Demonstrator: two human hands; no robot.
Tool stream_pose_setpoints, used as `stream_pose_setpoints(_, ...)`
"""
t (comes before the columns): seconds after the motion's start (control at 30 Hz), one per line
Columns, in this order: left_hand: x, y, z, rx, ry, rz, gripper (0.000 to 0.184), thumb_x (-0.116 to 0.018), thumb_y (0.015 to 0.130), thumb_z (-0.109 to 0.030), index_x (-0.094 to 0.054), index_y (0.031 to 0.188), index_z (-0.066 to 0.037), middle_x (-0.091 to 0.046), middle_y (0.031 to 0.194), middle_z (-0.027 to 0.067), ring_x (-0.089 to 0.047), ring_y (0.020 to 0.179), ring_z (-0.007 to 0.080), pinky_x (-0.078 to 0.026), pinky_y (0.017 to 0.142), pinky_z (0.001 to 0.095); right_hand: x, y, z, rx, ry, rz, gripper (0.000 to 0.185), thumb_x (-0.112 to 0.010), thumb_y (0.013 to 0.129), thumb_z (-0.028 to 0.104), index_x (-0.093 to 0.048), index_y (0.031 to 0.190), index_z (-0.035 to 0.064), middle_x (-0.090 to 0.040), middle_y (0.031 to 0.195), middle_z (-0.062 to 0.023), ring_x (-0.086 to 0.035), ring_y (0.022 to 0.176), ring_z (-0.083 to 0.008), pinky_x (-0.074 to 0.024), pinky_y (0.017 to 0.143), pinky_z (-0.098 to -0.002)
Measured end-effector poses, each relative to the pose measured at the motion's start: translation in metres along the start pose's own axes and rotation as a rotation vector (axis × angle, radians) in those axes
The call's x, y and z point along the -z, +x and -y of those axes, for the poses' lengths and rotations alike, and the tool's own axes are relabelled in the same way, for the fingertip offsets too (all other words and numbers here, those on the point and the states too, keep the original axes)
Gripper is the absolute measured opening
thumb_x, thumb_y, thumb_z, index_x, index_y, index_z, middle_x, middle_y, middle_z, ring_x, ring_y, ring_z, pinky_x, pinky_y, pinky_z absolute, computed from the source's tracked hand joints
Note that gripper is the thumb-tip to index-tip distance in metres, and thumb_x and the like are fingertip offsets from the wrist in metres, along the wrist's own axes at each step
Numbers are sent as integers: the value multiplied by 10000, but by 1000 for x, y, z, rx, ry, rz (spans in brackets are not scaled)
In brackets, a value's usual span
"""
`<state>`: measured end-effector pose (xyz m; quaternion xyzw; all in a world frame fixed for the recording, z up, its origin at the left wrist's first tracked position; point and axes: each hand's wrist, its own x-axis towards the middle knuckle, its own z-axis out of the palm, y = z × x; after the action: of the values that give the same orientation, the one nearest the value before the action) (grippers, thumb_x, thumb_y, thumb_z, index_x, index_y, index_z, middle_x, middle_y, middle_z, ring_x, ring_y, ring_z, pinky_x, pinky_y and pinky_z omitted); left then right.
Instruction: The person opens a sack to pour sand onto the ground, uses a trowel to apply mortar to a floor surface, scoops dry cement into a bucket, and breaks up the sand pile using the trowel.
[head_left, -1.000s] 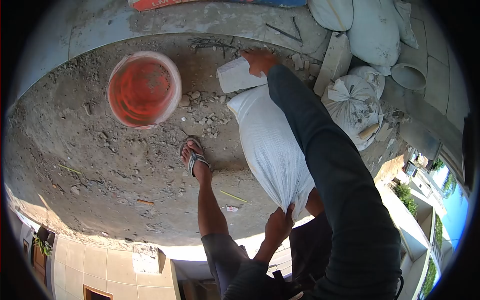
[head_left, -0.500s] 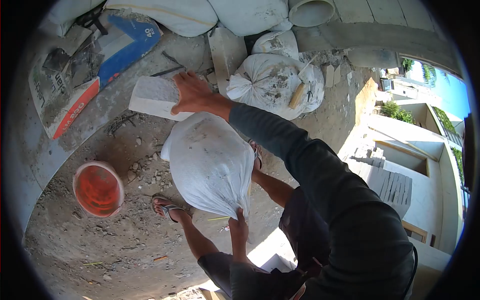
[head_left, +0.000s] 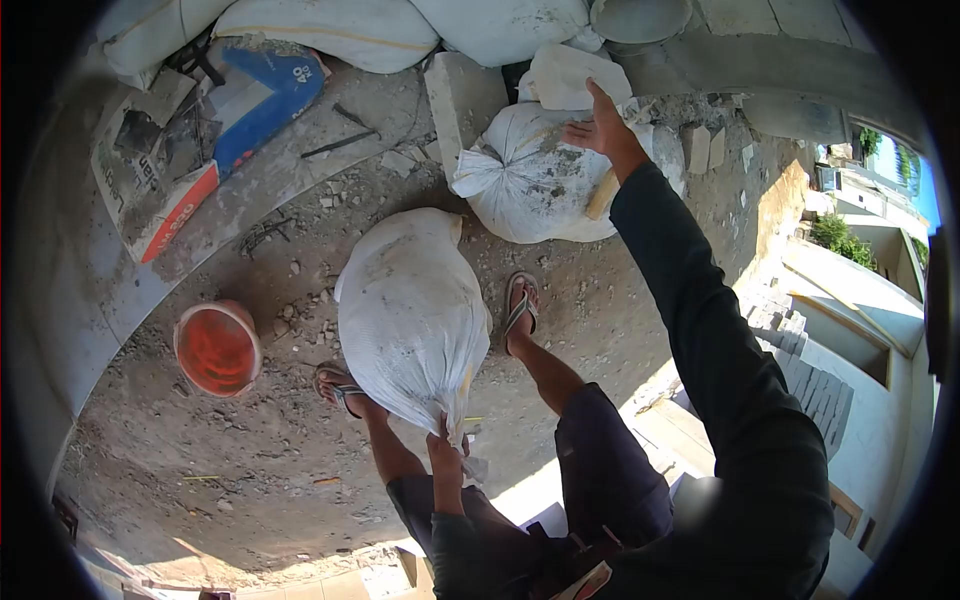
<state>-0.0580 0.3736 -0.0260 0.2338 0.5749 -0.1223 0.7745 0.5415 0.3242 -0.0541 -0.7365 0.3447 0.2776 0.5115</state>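
My left hand (head_left: pixel 447 440) is closed around the gathered neck of a full white woven sack (head_left: pixel 415 310), which stands on the dirt between my feet. My right arm reaches out over the ground. At its end my right hand (head_left: pixel 607 128) has its fingers apart and grips nothing. A pale, rough block (head_left: pixel 572 78) is right beside its raised thumb; I cannot tell whether they touch. Below the hand lies a second tied white sack (head_left: pixel 535 175), stained with dirt. A wooden handle (head_left: pixel 601 194) on that sack is partly hidden by my sleeve.
An orange-red bucket (head_left: pixel 217 348) stands on the left. A torn cement bag (head_left: pixel 265 100) lies on the slab, near a concrete block (head_left: pixel 462 105). More filled sacks (head_left: pixel 325 32) line the back. Rubble covers the ground, and stacked blocks (head_left: pixel 815 390) stand to the right.
The pale block has gone from beyond the near sack to the sacks at upper right. My right hand has moved right and come off it. My left hand still grips the sack neck.
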Motion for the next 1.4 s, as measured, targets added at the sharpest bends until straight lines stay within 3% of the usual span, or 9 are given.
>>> stream_pose_setpoints(0.13, 1, -5, -11, 75, -88, -72, 444, -555, 910, -510, -551, 823, -74, -460, 549, -1, -429, 420, 93, -313, 387, 239, -37, -75, -78, 220, -679, 303, 894, -640, 758, 630, -383, 1395, 58, -444, 1298, -204, -467, 1192, -372, -464, 900, -517)
stream_pose_setpoints(0.23, 10, -5, -11, 157, -265, -66, 454, -562, 895, -534, -539, 852, -83, -460, 562, -6, -444, 440, 96, -324, 396, 232, -60, -141, -159, -99, -926, 544, 939, -569, 756, 719, -378, 1413, 76, -396, 1393, -200, -453, 1202, -385, -421, 913, -562)
stream_pose_setpoints(0.4, -1, -14, -36, 344, -493, 2, 307, -456, 966, -455, -484, 945, -149, -320, 541, -34, -274, 431, 85, -202, 418, 247, -78, -172, -276, 47, -437, 315, 809, -501, 859, 633, -450, 1344, -13, -511, 1307, -172, -484, 1205, -261, -386, 992, -344)
stream_pose_setpoints(0.53, 23, -20, -51, 391, -672, 145, 324, -484, 961, -441, -483, 864, -132, -303, 535, -40, -289, 428, 83, -222, 415, 256, -109, -195, -280, -31, -110, 323, 781, -530, 860, 595, -436, 1376, 17, -495, 1343, -157, -523, 1165, -260, -392, 989, -352)
stream_pose_setpoints(0.67, 58, -26, -81, 308, -817, 137, 268, -466, 976, -385, -476, 869, -141, -260, 540, -55, -247, 439, 68, -196, 414, 249, -165, -216, -282, 189, -297, 189, 825, -527, 824, 645, -434, 1383, 45, -484, 1345, -184, -496, 1202, -293, -365, 1023, -358)
stream_pose_setpoints(0.9, 67, -29, -58, 249, -940, 83, 274, -471, 964, -266, -390, 714, -189, -248, 557, -76, -201, 461, 58, -175, 419, 241, -267, -294, -288, 666, -1277, 23, 874, -484, 751, 749, -485, 1349, 111, -386, 1363, -251, -278, 1311, -437, -161, 926, -766)
stream_pose_setpoints(1.13, 10, -22, -71, 136, -939, 245, 238, -494, 950, -274, -408, 745, -190, -246, 588, -91, -212, 475, 43, -175, 420, 223, -300, -279, -270, 1016, -1488, 573, 885, -460, 740, 783, -534, 1291, 95, -409, 1307, -255, -300, 1276, -444, -135, 870, -802)
stream_pose_setpoints(1.27, 25, -13, -63, 99, -824, 215, 249, -489, 951, -310, -408, 751, -188, -237, 592, -92, -209, 476, 46, -179, 423, 227, -246, -241, -235, 885, -690, 756, 580, -665, 814, 456, -611, 1148, -15, -630, 1107, -215, -608, 1049, -311, -457, 915, -343)
stream_pose_setpoints(1.4, 39, -16, -70, 128, -860, 304, 234, -491, 947, -332, -441, 798, -159, -258, 620, -85, -235, 496, 51, -195, 434, 222, -129, -176, -255, 479, -737, 602, 571, -664, 822, 452, -620, 1141, -20, -662, 1059, -188, -640, 982, -277, -474, 855, -337)
